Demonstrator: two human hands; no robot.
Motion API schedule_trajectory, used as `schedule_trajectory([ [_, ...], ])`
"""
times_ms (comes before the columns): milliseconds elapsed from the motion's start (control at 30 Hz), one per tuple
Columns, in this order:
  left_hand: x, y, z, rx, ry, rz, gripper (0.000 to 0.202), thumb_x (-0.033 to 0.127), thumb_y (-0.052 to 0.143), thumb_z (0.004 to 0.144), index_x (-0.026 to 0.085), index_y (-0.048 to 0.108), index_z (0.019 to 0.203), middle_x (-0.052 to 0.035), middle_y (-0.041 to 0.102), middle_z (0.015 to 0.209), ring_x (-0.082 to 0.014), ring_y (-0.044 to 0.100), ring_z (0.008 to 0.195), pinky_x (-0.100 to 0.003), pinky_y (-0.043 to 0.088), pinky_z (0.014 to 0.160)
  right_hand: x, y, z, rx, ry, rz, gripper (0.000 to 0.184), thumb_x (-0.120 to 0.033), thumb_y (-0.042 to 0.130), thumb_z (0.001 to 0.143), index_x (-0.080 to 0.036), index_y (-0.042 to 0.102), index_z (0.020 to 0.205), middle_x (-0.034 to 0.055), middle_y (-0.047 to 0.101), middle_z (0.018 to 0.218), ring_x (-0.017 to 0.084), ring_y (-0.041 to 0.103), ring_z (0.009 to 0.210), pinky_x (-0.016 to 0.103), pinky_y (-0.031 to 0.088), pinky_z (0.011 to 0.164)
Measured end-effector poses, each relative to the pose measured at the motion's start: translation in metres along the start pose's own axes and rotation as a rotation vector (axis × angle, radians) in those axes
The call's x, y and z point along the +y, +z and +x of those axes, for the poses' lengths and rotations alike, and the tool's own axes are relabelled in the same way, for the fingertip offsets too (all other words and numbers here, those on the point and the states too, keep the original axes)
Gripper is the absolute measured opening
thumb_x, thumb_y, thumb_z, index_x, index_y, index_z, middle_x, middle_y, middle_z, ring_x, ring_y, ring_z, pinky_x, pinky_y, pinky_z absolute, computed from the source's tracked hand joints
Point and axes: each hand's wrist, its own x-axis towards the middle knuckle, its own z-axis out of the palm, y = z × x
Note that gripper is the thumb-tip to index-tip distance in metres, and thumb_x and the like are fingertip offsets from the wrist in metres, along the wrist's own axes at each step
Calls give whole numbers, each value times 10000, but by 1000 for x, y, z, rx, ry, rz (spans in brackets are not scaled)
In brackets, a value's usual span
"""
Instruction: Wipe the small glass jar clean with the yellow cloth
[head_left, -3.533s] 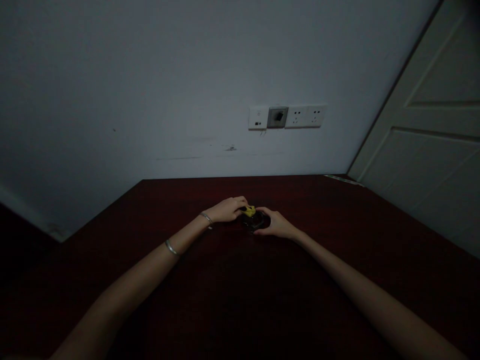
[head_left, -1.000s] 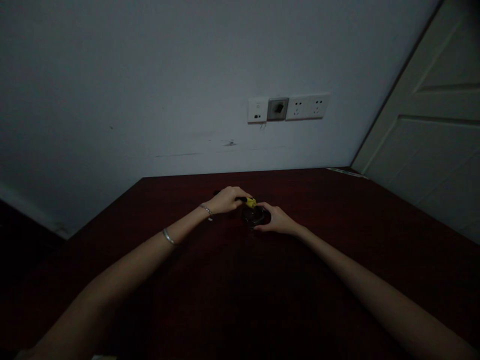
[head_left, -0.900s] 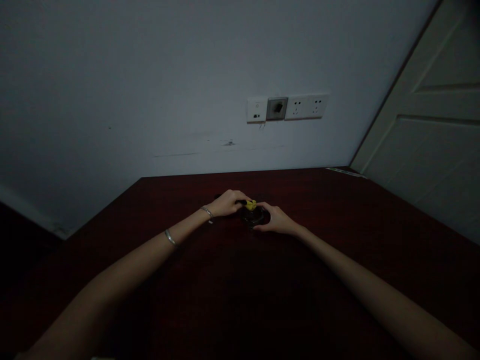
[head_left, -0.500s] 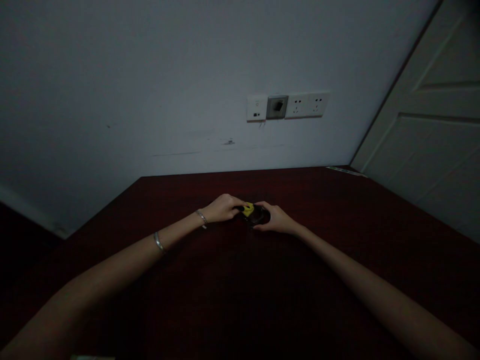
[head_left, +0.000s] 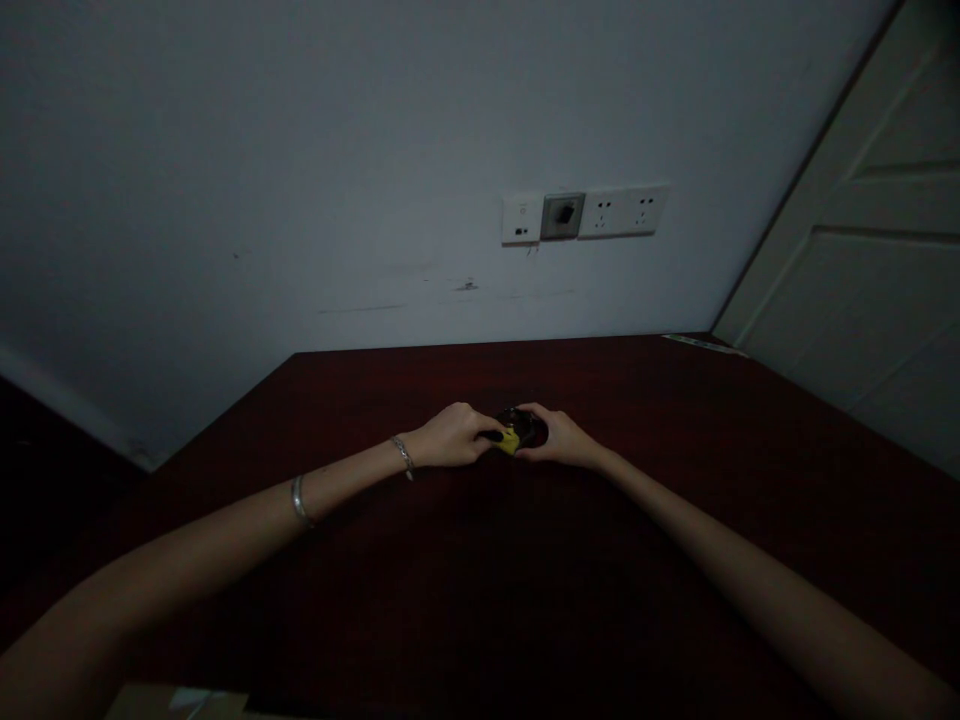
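Note:
My left hand [head_left: 452, 436], with a bracelet and a bangle on its arm, is closed with the fingertips pinching a small yellow cloth-like piece [head_left: 509, 441]. The yellow piece presses against the near left rim of a small dark, shiny round dish [head_left: 528, 424]. From the right side, thumb and fingers of my right hand [head_left: 562, 438] curve around that dish and grip it. The dish appears to rest on the dark red wooden table [head_left: 465, 560]. Dim light hides the inside of the dish and what exactly the yellow piece is made of.
Behind the table rises a pale wall with a row of sockets and switches [head_left: 585, 214]. A white panelled door [head_left: 862, 270] stands to the right. A flat strip [head_left: 705, 345] lies at the far right table edge. Part of a brown box [head_left: 172, 702] shows at the bottom left.
My left hand has moved slightly right and nearer, carrying the yellow piece from the dish's far left side to its near left rim. More of the brown box shows at the bottom.

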Motion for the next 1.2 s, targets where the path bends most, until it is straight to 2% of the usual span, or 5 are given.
schedule_trajectory([
  [67, 2, -6, 3, -4, -3, -19, 323, 90, 534, 754, 182, 688, 1023, -45, 736, 860, -148, 668, 702, -239, 493, 682, -1, 0, 0, 0, -2, 3, 736, -421, 770, 591, -194, 488, 1232, 80, 677, 1042, 239, 649, 931, 371, 495, 817],
  [167, -4, -9, 15, 133, 25, -100, 354, 71, 510, 770, 160, 654, 1081, -67, 710, 1030, -169, 662, 907, -282, 495, 822, -3, 0, 0, 0, -10, 11, 727, -440, 768, 594, -190, 496, 1220, 86, 674, 1056, 246, 644, 952, 373, 493, 826],
  [333, -18, 5, 42, 250, 116, -110, 374, 38, 504, 774, 143, 622, 1113, -90, 654, 1159, -175, 589, 1089, -351, 445, 976, -2, -2, 0, -2, -37, 24, 709, -445, 769, 596, -188, 507, 1203, 79, 677, 1041, 245, 652, 922, 366, 500, 810],
  [567, -21, 30, 44, 108, 310, -119, 380, 24, 509, 788, 172, 624, 1119, -75, 667, 1141, -181, 586, 1092, -364, 446, 981, 1, 0, 2, 0, -50, 39, 677, -416, 781, 579, -205, 524, 1168, 52, 671, 1052, 214, 647, 932, 314, 494, 804],
  [1200, -26, 0, 23, -84, 237, -273, 482, -49, 535, 739, 242, 663, 1100, -29, 689, 1110, -136, 617, 1048, -288, 461, 956, 0, 0, 0, 5, -24, 20, 761, -419, 788, 568, -172, 502, 1229, 110, 665, 1115, 252, 643, 992, 378, 497, 858],
])
